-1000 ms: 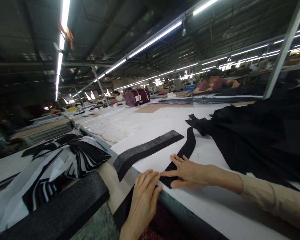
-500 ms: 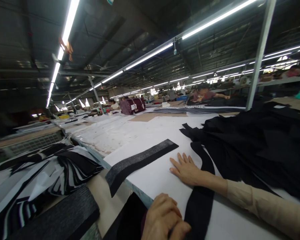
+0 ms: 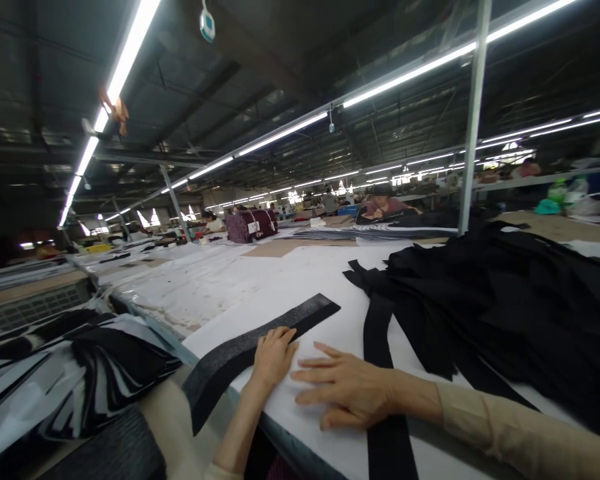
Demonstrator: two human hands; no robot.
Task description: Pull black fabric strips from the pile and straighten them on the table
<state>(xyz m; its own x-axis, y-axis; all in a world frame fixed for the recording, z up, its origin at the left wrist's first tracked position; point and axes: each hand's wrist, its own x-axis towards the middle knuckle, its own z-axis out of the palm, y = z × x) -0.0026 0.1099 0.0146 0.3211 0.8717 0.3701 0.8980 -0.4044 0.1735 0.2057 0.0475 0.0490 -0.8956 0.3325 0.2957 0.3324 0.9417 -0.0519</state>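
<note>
My left hand (image 3: pixel 274 355) rests with its fingers curled on the near edge of a long dark grey strip of stiff fabric (image 3: pixel 230 353) that lies across the white table (image 3: pixel 300 280) and hangs over its edge. My right hand (image 3: pixel 344 387) lies flat and open on the white surface beside it, fingers spread toward the left. A narrow black fabric strip (image 3: pixel 380 373) runs under my right wrist toward the table's near edge.
A large heap of black cloth (image 3: pixel 505 300) covers the right of the table. Black-and-white striped fabric (image 3: pixel 70 373) is piled at the left, with a dark stack (image 3: pixel 110 453) below it. A metal post (image 3: pixel 473 120) stands behind. People work at distant tables (image 3: pixel 385 203).
My left hand has gone from the black strip at the table's edge up to the grey strip. My right hand has slid left off the black strip. The camera has tilted upward.
</note>
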